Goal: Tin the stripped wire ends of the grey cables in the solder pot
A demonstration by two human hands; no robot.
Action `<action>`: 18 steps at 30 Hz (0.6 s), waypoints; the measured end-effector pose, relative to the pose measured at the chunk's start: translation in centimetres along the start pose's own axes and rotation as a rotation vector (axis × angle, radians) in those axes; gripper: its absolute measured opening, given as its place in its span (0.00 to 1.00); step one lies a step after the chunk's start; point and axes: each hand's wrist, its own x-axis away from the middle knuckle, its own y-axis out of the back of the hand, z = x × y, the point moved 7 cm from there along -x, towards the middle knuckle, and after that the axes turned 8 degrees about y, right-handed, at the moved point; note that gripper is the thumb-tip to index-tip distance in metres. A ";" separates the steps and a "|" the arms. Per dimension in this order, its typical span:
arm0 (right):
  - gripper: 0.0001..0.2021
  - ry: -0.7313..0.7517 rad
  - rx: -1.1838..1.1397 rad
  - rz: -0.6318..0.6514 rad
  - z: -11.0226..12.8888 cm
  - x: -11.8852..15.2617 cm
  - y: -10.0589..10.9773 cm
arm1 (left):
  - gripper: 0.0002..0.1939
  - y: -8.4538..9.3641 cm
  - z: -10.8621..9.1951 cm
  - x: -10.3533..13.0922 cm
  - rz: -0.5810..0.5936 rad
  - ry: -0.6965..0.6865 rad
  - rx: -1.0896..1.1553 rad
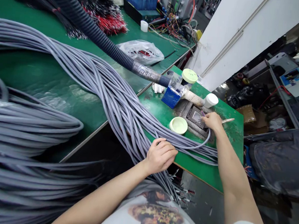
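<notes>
The right hand pinches the end of a gray cable, its thin wires poking past the fingers at the square metal well. To do this well, I'd say, keep those wires together and steady, fingers clear of the well's shiny middle. The cable runs down from that hand, looping on the well's near side into the cable bundle. The left hand curls over the bundle, nearer the wearer than the well; whether it grips, I can't tell. A pale green dish sits just left of the well.
</notes>
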 end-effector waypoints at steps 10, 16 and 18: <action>0.19 0.251 -0.665 -0.196 5.1 9.8 5.7 | 0.07 0.7 -0.2 -0.8 -0.023 0.087 0.114; 0.16 0.318 -0.831 -0.284 10.1 15.5 7.0 | 0.12 -1.2 0.5 -2.4 -0.078 0.696 0.935; 0.16 0.335 -0.856 -0.306 11.1 16.3 6.9 | 0.17 -3.0 -0.4 -3.0 -0.073 0.838 1.267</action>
